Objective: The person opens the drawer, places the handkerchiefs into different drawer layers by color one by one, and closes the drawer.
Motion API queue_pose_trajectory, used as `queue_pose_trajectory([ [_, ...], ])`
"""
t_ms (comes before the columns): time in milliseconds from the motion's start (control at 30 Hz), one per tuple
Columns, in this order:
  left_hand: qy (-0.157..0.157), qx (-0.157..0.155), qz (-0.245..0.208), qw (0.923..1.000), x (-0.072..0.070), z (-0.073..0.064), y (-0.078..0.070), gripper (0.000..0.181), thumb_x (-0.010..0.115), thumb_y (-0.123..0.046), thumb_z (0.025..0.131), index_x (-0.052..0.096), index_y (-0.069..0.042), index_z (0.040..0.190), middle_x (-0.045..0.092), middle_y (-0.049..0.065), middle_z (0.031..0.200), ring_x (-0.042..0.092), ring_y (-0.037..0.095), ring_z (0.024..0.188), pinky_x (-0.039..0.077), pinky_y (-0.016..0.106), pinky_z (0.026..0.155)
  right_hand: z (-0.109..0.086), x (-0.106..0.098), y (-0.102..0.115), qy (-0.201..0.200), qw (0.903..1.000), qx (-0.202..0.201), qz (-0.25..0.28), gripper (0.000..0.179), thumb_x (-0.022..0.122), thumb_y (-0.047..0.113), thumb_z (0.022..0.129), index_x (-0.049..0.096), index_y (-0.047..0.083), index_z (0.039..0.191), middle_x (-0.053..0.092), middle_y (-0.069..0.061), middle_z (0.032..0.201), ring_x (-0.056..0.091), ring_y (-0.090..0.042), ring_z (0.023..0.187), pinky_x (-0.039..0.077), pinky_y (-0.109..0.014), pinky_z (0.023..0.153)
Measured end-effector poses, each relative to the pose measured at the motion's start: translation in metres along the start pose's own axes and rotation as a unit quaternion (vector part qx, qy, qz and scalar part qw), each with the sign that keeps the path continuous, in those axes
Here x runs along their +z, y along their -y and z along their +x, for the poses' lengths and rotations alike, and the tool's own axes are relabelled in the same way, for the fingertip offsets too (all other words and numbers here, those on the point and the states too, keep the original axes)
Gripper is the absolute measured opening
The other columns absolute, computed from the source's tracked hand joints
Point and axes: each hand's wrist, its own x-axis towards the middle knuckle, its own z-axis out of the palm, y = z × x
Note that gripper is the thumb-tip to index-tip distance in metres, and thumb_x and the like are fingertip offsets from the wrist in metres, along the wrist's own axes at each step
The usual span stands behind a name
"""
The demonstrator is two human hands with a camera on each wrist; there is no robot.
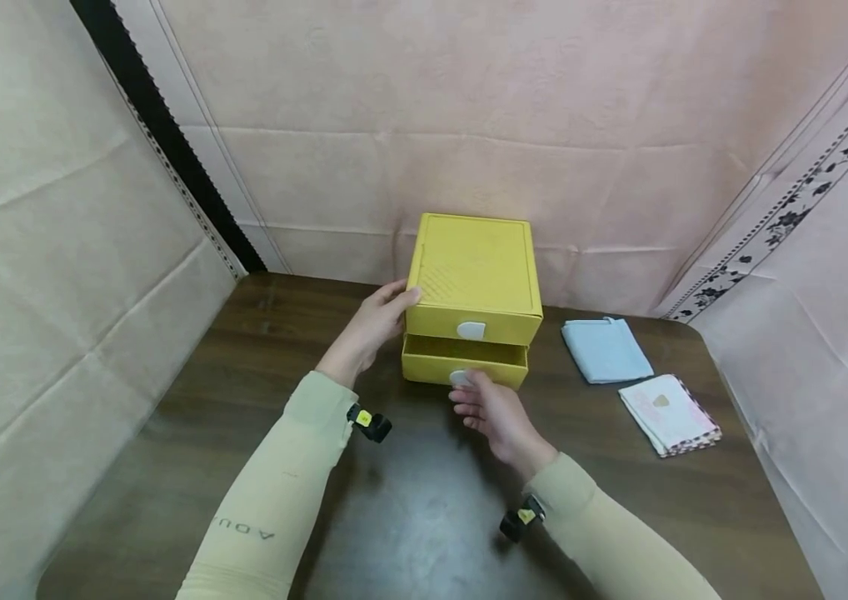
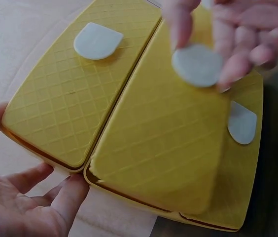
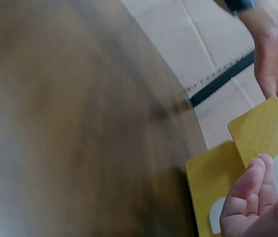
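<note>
A yellow drawer box [image 1: 478, 258] stands on the table near the back wall. My left hand [image 1: 375, 325] holds its upper left edge, thumb over the top and fingers along the side. One drawer [image 1: 461, 362], below the shut top drawer [image 2: 75, 94], is pulled partly out. My right hand [image 1: 499, 417] pinches its round white knob [image 2: 196, 65] between thumb and fingers. Another white knob [image 2: 97, 41] is on the top drawer. In the left wrist view, a lower drawer [image 2: 237, 168] with its own white knob shows beneath the pulled-out one.
A folded light blue cloth [image 1: 606, 350] lies right of the box. Beside it is a folded white cloth [image 1: 667, 412] with a checked edge. Pale cloth walls [image 1: 424, 108] rise behind and at both sides of the dark wooden table [image 1: 424, 517].
</note>
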Motion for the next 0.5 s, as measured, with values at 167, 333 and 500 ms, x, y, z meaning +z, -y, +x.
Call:
queue_pose_trajectory([
  [167, -0.002, -0.009, 0.007, 0.9999, 0.000, -0.001, -0.003, 0.077, 0.062, -0.056, 0.088, 0.034, -0.020, 0.150, 0.038, 0.004, 0.148, 0.044, 0.020, 0.131, 0.035, 0.042, 0.109, -0.029, 0.000, -0.012, 0.016, 0.9998, 0.002, -0.012, 0.063, 0.062, 0.047, 0.090, 0.059, -0.007, 0.122, 0.068, -0.010, 0.103, 0.062, -0.022, 0.087, 0.050, -0.032, 0.075],
  [333, 0.000, -0.010, 0.005, 0.9999, 0.000, -0.001, -0.003, 0.075, 0.062, -0.056, 0.089, 0.036, -0.020, 0.149, 0.039, 0.003, 0.147, 0.041, 0.021, 0.134, 0.035, 0.041, 0.109, -0.055, -0.003, -0.025, 0.032, 0.9991, 0.012, -0.024, 0.062, 0.063, 0.048, 0.090, 0.059, -0.007, 0.120, 0.067, -0.010, 0.101, 0.061, -0.021, 0.084, 0.050, -0.030, 0.072],
  [500, 0.002, -0.004, 0.010, 0.9999, 0.000, -0.003, -0.003, 0.074, 0.061, -0.056, 0.089, 0.037, -0.021, 0.149, 0.041, 0.003, 0.146, 0.041, 0.020, 0.133, 0.036, 0.040, 0.108, -0.069, -0.007, -0.032, 0.051, 0.9979, 0.016, -0.037, 0.064, 0.063, 0.050, 0.089, 0.060, -0.007, 0.120, 0.068, -0.010, 0.101, 0.062, -0.020, 0.084, 0.050, -0.030, 0.072],
])
